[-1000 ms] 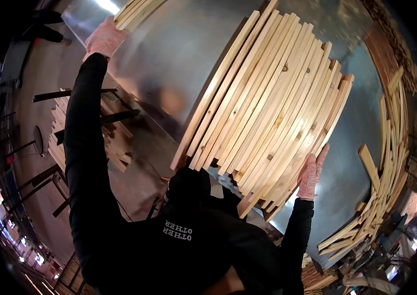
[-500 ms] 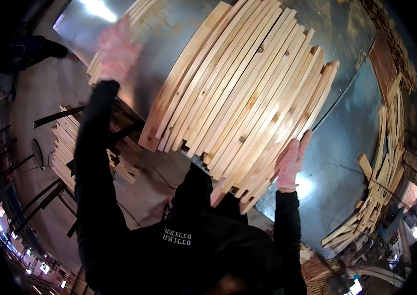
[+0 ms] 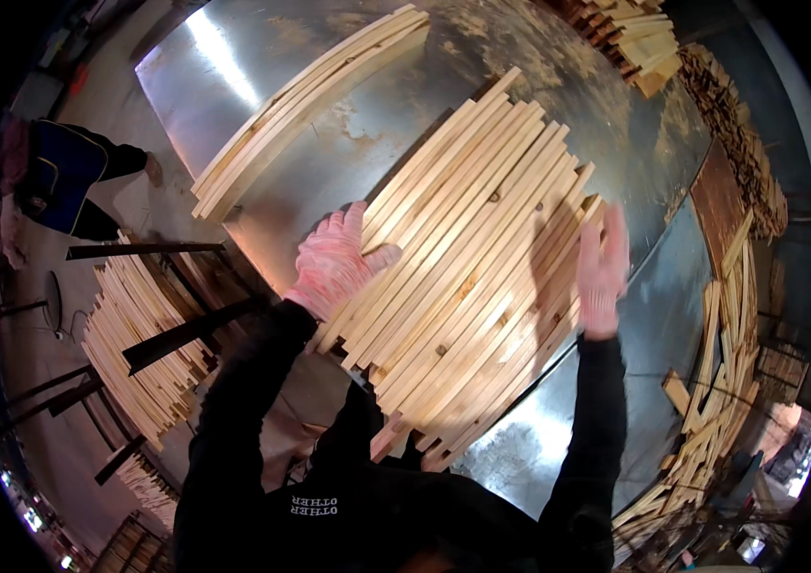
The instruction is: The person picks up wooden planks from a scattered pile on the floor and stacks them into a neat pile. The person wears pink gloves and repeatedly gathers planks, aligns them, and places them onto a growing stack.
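Observation:
Many long pale wooden strips [image 3: 463, 277] lie side by side on a metal-topped table [image 3: 320, 143], their ends uneven. My left hand [image 3: 334, 263], in a pink-and-white knit glove, rests against the left edge of these strips with its fingers and thumb spread. Over the right edge of the strips is my right hand [image 3: 603, 272], gloved the same way, its fingers stretched out and slightly blurred; whether it touches the wood I cannot tell. Farther left on the table, a narrow bundle of strips [image 3: 310, 105] lies apart from the main group.
Left of the table, more strips [image 3: 138, 334] lie stacked among dark metal bars [image 3: 176, 339]. A heap of loose offcuts [image 3: 711, 401] lines the right side. Wood pieces [image 3: 630, 38] are piled at the far right. Another person [image 3: 71, 181] stands at the far left.
My left hand has come from the far-left bundle to the left edge of the main strips. My right hand has moved farther up along their right edge. The view has shifted.

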{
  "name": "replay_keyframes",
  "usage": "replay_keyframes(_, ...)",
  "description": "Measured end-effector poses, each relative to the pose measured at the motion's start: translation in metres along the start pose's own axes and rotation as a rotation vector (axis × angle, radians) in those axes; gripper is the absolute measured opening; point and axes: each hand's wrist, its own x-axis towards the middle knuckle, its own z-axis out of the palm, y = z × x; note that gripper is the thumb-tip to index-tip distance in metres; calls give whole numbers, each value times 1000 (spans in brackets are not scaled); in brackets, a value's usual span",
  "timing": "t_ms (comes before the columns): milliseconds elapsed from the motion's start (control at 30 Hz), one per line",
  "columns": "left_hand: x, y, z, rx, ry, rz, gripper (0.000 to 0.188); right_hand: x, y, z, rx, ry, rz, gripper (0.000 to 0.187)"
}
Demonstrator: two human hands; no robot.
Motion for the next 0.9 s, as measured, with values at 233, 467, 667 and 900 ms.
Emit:
replay_keyframes(233,15,11,-7,-34,-62,157,111,193,52,172,-409,-77,-294,46)
replay_keyframes(467,-1,-14,3,81,237,429,107,185,-58,157,-274,-234,-15,64)
replay_keyframes(667,-13,-18,-2,-197,141,484,73,244,-46,114,427,93,-236,25)
replay_keyframes(900,-52,-33,-87,-1460,-452,371,57,121,-148,62,1195,192,-23,36)
